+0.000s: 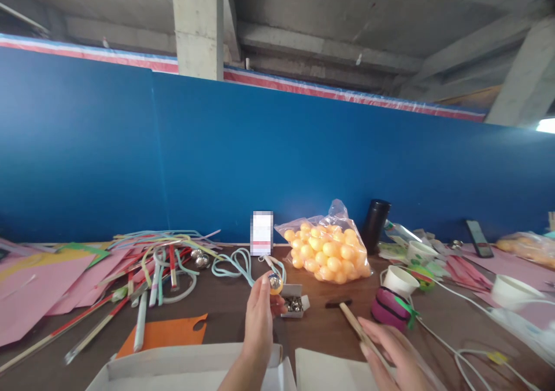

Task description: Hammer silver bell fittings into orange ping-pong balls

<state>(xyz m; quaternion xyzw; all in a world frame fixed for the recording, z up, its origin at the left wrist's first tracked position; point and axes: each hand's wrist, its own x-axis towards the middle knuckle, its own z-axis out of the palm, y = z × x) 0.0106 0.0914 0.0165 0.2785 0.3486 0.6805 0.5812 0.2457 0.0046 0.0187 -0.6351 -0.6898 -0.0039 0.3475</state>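
My left hand (259, 317) is raised over the table, its fingertips pinched on a small ball (275, 283), orange at the rim with a silvery, shiny middle. Just behind those fingers sits a small open box (293, 313) of shiny metal pieces (295, 303), too small to name. In my right hand (396, 353) is a small hammer (358, 325) with a pale wooden handle. Its dark head points away from me, above the brown table (323, 336). Past the box lies a clear bag of orange balls (325, 255).
An open white box (173, 359) stands at the front edge. Coloured paper (56, 281) and tubes (139, 321) crowd the left side. At right are a purple pouch (391, 308), paper cups (401, 280), white cables (433, 328) and a black bottle (376, 226). A blue partition (277, 148) closes the back.
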